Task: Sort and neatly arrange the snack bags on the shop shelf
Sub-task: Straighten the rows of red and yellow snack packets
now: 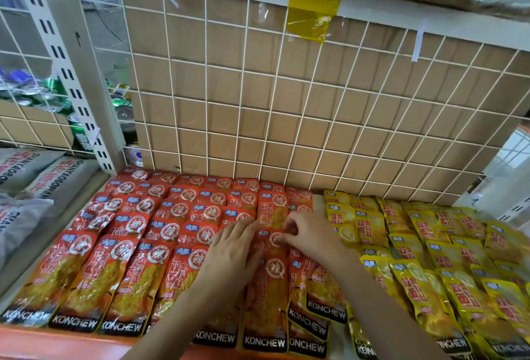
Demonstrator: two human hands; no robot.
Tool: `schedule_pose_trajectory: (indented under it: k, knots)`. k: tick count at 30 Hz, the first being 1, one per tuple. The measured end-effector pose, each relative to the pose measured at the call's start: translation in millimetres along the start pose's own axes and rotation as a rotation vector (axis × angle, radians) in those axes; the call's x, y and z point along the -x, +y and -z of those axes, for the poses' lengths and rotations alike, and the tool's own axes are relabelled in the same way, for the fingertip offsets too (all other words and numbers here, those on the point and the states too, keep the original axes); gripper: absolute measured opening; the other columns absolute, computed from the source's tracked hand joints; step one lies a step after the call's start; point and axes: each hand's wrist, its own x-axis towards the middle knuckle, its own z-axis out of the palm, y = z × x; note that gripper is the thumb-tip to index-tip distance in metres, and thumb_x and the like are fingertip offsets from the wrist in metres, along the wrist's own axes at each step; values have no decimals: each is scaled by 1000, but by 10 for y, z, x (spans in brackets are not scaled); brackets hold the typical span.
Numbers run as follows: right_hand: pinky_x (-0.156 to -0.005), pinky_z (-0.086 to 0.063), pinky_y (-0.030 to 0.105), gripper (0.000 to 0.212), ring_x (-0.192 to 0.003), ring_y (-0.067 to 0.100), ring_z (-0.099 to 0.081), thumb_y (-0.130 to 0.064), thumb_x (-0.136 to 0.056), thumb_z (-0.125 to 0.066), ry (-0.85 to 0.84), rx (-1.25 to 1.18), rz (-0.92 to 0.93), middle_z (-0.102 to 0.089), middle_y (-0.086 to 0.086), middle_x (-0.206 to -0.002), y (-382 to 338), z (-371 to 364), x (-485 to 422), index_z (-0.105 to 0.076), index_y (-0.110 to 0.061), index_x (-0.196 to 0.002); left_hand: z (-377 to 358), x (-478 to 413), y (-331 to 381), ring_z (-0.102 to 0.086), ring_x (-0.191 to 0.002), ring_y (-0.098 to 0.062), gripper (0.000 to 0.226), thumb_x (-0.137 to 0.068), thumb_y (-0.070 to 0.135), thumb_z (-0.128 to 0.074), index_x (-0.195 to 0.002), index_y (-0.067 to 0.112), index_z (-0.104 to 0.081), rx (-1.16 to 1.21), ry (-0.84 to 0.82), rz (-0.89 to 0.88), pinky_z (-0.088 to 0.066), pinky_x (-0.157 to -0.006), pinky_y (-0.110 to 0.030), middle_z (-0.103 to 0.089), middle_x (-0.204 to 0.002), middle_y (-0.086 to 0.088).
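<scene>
Here the left hand (233, 246) lies flat on red bags (272, 273); the right hand (308, 233) pinches one.

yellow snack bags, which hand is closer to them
Right. The right hand pinches a red bag just beside the left edge of the yellow snack bags; the left hand rests flat on the red bags, farther left.

The red-orange snack bags (86, 273) carry white round emblems and black bottom bands; the yellow snack bags (415, 282) carry red lettering. A white wire grid (206, 65) fronts brown cardboard (226, 87).
</scene>
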Motion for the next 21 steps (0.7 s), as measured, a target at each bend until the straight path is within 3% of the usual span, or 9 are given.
schedule_pose_trajectory:
  k: [5, 7, 9, 12, 16, 21]
  knots:
    - [-71, -33, 22, 16, -85, 7, -46, -31, -83, -67, 5, -155, -40, -51, -10, -85, 7, -10, -37, -54, -21, -81, 8, -35, -46, -23, -139, -15, 53, -95, 41, -41, -145, 25, -28, -48, -11, -4, -16, -115, -31, -27, -150, 8]
    - [-66, -34, 20, 16, -83, 8, -49, -28, -84, -66, 35, -228, -49, -51, -12, -79, 25, -14, -69, -54, -20, -78, 12, -33, -58, -33, -136, -19, 50, -94, 35, -48, -140, 20, -39, -55, -26, 7, -23, -113, -34, -37, -146, 4]
    - [-60, -32, 15, 16, -81, 9, -50, -26, -84, -66, 89, -262, -72, -53, -9, -80, 42, -11, -124, -54, -18, -77, -12, -25, -80, -54, -119, -22, 44, -84, 36, -54, -124, 17, -58, -97, 15, -10, -41, -100, -39, -57, -128, 1]
    - [-68, -36, 21, 14, -81, 8, -50, -25, -85, -66, 130, -261, -116, -56, -6, -84, 48, -12, -239, -55, -17, -79, -11, -25, -82, -65, -100, -16, 44, -78, 46, -44, -106, 22, -68, -151, 19, -10, -53, -83, -34, -67, -108, 6]
    - [-73, -44, 26, 13, -77, 10, -55, -28, -85, -65, 127, -243, -166, -57, -8, -77, 21, -54, -352, -58, -17, -82, 5, -26, -69, -64, -99, -11, 46, -79, 49, -35, -104, 28, -68, -195, -1, -36, -53, -83, -31, -67, -106, 12]
    - [-72, -35, 22, 15, -81, 6, -48, -28, -86, -65, 165, -239, -167, -59, -6, -86, 30, -45, -369, -63, -13, -90, 31, -23, -59, -64, -99, -9, 45, -80, 50, -34, -102, 31, -69, -212, -38, -43, -52, -83, -30, -67, -104, 14]
